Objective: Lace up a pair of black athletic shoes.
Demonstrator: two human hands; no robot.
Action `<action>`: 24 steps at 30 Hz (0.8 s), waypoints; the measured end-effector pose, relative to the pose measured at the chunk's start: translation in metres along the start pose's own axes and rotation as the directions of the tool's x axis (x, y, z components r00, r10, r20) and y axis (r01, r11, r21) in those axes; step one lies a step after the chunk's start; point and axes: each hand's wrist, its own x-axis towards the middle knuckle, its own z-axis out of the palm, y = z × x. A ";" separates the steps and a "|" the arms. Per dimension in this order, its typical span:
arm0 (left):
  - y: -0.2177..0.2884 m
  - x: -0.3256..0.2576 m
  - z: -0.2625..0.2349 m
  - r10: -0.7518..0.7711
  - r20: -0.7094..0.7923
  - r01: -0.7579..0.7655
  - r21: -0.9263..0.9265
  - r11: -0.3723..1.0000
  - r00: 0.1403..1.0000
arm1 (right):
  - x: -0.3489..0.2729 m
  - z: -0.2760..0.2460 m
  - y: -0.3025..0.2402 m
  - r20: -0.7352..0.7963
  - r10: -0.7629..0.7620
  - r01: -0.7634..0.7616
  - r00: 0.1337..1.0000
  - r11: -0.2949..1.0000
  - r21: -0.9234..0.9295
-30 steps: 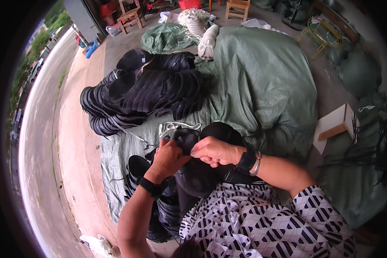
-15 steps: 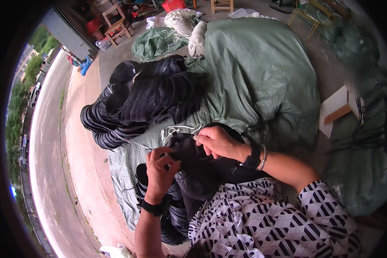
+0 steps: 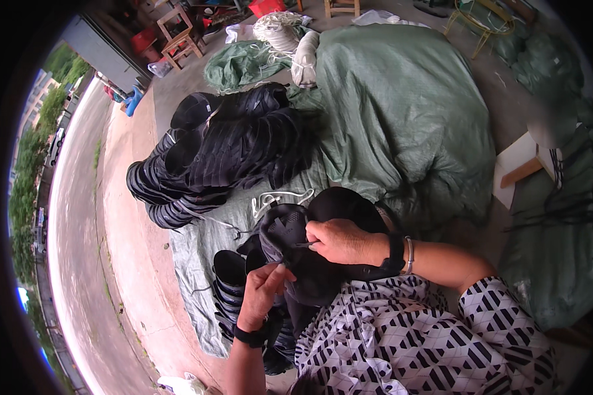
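A black shoe upper (image 3: 284,229) lies in front of my body, its opening facing up. My left hand (image 3: 262,289) is closed, thumb and fingers pinched at the upper's near left edge. Above the upper's right side, my right hand (image 3: 341,241) is closed on a thin dark shoelace that runs toward the left hand; its far end is hidden among the black material. Another rounded black piece (image 3: 342,203) sits just beyond my right hand. Beside my left wrist stands a nested stack of black shoe uppers (image 3: 227,289).
A large heap of black shoe uppers (image 3: 244,141) lies ahead on a green sheet (image 3: 207,257). A bulky green sack (image 3: 402,99) fills the middle right. White cord (image 3: 277,31) is coiled at the back, near a wooden chair (image 3: 178,36). Dark laces hang at the far right.
My left hand has moved right and down, to the upper's near edge. My right hand has turned and come nearer, drawing the dark lace across. The upper's opening shows more.
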 end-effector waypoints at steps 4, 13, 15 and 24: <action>-0.045 -0.040 -0.070 0.178 -0.354 -0.393 -0.753 0.527 0.918 | -0.009 -0.044 0.002 0.301 0.052 0.019 0.952 0.974 -0.228; -0.045 -0.021 -0.080 0.058 -0.546 -0.521 -0.756 0.397 0.836 | 0.043 -0.025 -0.033 0.312 -0.187 -0.007 0.932 0.848 0.530; -0.050 -0.010 -0.086 0.101 -0.532 -0.528 -0.765 0.369 0.841 | 0.049 0.002 -0.033 0.319 -0.171 -0.265 0.932 0.279 0.923; -0.194 -0.158 -0.300 -0.493 -0.818 -0.840 -0.469 0.273 0.297 | -0.055 -0.197 0.191 -0.179 0.609 0.262 0.773 -0.049 0.964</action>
